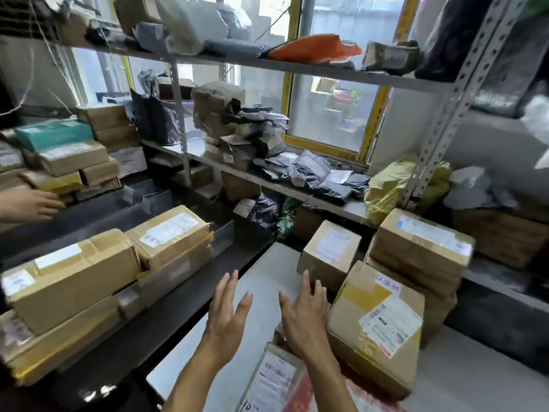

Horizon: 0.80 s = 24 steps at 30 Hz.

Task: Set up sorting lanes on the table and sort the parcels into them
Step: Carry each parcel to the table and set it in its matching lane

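Fingers spread, left hand [227,315] and right hand [303,318] hover empty above bare table [261,281] beside cardboard parcel [375,325].

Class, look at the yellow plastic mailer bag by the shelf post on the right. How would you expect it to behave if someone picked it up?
The yellow mailer bag looks crumpled and slumped, so it would probably sag and change shape rather than stay stiff. Its glossy plastic skin may be slippery to grip. It bulges softly, so its contents are likely soft and fairly light, though that is uncertain.

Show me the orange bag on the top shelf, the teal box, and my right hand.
orange bag [312,49], head view, middle of its top face
teal box [53,133], head view, its front side
right hand [303,316], head view, back of the hand
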Tool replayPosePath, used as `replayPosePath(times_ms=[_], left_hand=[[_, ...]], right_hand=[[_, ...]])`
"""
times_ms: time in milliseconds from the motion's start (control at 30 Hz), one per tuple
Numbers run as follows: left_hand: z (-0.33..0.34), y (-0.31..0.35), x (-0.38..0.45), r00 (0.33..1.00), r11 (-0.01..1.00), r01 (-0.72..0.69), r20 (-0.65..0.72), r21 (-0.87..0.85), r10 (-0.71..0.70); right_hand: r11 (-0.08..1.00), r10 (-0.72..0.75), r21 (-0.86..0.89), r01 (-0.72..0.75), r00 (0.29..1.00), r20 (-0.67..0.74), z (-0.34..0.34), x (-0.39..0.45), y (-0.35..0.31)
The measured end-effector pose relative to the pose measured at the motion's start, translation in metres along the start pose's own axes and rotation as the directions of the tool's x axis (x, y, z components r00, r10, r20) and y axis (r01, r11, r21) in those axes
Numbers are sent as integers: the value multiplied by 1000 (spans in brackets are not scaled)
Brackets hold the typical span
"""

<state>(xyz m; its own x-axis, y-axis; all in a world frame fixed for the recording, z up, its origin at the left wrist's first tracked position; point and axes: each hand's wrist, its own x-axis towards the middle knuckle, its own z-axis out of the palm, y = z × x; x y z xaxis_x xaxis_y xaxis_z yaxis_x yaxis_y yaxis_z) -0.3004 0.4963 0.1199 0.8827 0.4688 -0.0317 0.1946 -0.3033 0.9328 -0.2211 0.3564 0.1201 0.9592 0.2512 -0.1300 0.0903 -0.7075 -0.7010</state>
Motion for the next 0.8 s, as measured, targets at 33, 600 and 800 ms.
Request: replayPosePath(times_ms=[33, 600, 800], left_hand=[[3, 3, 12, 1000, 1000, -6, 21, 5, 6], [89, 60, 215, 893, 968, 131, 449, -213, -23], [128, 63, 272, 832, 937, 301, 530, -179, -166]], right_hand=[[999, 17, 41, -17, 1000, -9, -2, 9, -1], [785, 390, 582, -212, 899, -198, -99, 192, 5], [643, 606, 612, -460, 795, -38, -88, 248, 28]])
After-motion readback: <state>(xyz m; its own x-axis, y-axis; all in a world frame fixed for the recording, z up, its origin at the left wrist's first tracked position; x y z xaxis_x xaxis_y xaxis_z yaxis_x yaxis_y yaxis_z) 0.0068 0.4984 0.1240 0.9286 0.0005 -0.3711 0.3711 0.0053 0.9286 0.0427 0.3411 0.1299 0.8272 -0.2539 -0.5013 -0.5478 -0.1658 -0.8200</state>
